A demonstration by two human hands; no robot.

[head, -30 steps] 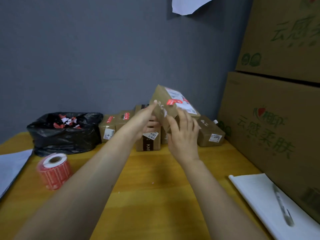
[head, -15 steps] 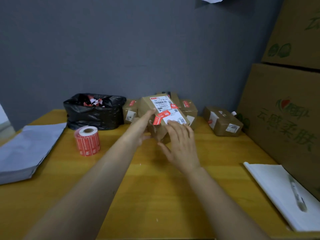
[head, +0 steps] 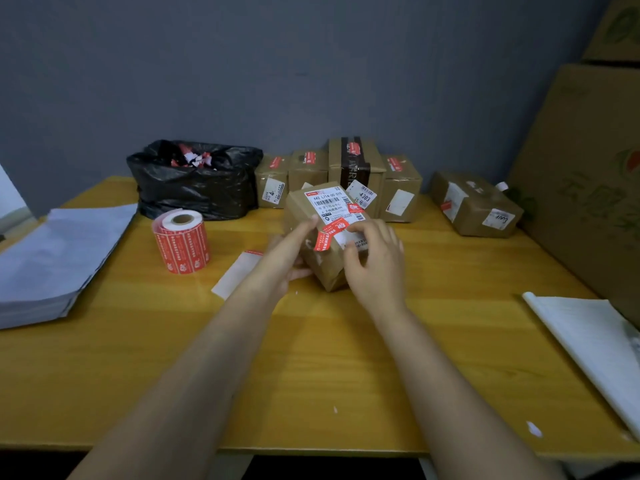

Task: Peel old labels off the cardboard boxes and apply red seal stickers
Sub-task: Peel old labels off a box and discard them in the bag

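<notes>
Left hand (head: 282, 261) and right hand (head: 375, 261) each have a grip clamped on a cardboard box (head: 329, 275) on the desk (head: 311, 358); right fingers (head: 370, 230) hide its label's (head: 327, 202) lower part.

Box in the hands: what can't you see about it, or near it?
Head view only:
- Box left side: hidden behind the left hand.
- Label bottom edge: covered by fingers of the right hand.
- Label's small print: too small, blurred.
- White paper pad: cut off by the right edge.
</notes>
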